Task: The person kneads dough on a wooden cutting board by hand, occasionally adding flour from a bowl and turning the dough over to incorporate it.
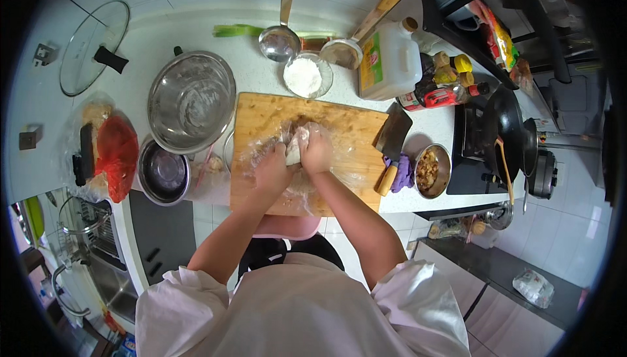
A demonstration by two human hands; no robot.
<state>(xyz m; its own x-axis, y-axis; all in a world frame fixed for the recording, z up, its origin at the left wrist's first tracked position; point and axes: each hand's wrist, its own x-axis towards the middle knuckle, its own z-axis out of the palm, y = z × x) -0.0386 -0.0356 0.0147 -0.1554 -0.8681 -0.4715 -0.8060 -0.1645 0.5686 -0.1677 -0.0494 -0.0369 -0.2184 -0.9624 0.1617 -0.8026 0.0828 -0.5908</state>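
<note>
On a wooden cutting board (360, 126), a pale lump of dough (294, 150) lies between my two hands. My left hand (272, 165) grips it from the left, and my right hand (317, 149) from the right, with the thumbs close together. Clear plastic wrap (259, 149) is crumpled around and beneath both hands. Flour dusts the dough's upper end. The palms and the dough's underside are hidden. Behind the board stands a glass bowl of white flour (303, 77). A large steel mixing bowl (192, 102) with floury residue is at the back left.
A cleaver (395, 131) lies across the board's right edge, beside a purple cloth (402, 173) and a steel bowl of chopped food (427, 171). A plastic jug (391, 60) and bottles stand behind. Two ladles hang over the back. A dark-bottomed bowl (164, 173) and red bag (116, 151) are left.
</note>
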